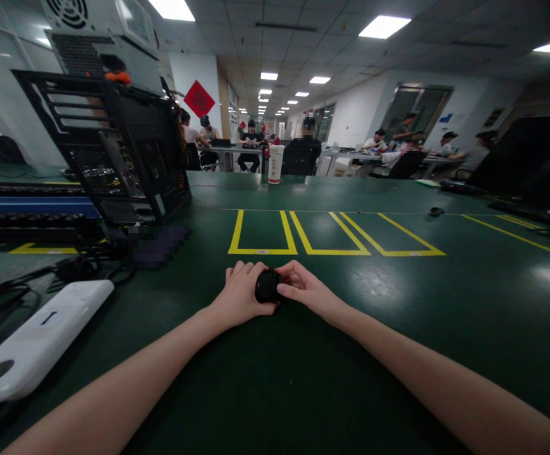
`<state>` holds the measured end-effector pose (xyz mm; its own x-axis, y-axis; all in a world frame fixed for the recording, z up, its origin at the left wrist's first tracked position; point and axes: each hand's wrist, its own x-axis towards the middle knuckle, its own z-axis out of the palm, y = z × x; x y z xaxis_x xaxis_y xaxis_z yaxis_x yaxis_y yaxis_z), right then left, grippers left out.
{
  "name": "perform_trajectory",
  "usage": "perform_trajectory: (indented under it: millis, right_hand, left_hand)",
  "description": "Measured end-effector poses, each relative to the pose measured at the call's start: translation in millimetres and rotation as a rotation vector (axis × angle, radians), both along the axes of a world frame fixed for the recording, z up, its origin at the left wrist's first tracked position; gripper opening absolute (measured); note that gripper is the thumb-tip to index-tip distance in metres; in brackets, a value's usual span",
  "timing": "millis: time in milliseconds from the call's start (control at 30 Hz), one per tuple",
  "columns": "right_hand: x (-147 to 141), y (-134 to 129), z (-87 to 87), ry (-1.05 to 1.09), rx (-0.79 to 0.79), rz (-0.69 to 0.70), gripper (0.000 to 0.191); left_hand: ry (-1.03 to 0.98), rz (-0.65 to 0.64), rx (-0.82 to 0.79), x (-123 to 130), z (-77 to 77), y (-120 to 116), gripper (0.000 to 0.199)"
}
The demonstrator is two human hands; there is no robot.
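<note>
Over the green table [275,373], in the middle of the head view, my two hands meet at a small, glossy black rounded object [267,286]. Its exact kind is not clear. My left hand [243,287] is closed around its left side, with the thumb below and the fingers over the far side. From the right, my right hand [306,287] touches it with thumb and fingertips in a pinch. The fingers partly cover the object, so its right edge is hidden. Beyond the hands, yellow tape outlines [263,251] mark the tabletop.
At left stand an open black computer case [149,145], tangled black cables [78,265] and a white power strip-like block [50,335]. A white bottle with a red top [275,163] is near the far edge. A small dark ring [436,212] lies at right. Several people sit beyond.
</note>
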<state>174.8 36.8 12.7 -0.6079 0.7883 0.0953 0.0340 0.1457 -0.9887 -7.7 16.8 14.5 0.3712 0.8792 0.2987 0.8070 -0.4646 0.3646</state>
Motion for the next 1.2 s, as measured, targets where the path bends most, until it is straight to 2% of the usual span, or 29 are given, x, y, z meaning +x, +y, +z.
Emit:
perform_trajectory:
  millis: [133,367,533,700,867,1033,1200]
  right_hand:
    - [-1.3,2.3,-4.9,-0.019,-0.016,-0.028,0.032]
    - [4.4,5.9,-5.6,0.016,0.064,0.074,0.046]
    - [0.5,0.3,-2.8,-0.006,-0.007,-0.027,0.026]
    - [-0.5,1.5,-3.0,-0.018,-0.041,-0.014,0.030]
    - [2.1,1.4,0.7,0.027,0.027,0.069,0.039]
    - [0.2,-0.7,0.1,0.010,-0.002,-0.001,0.026]
    - [-0.5,3.2,-5.4,-0.041,-0.001,-0.030,0.032]
  left_hand:
    - [-0.006,-0.011,-0.050,-0.1,7.9,-3.9,0.045]
    - [-0.002,-0.005,-0.060,0.6,9.9,-5.0,0.046]
    - [-0.014,-0.020,-0.068,-0.9,10.2,-5.2,0.044]
    - [-0.014,-0.014,-0.030,-1.7,2.7,-1.5,0.046]
    - [-0.003,0.002,0.016,-0.8,-2.9,0.7,0.048]
    - [-0.010,-0.003,0.002,-1.3,1.1,-1.1,0.047]
    - [-0.003,-0.019,-0.048,-1.0,7.6,-3.7,0.047]
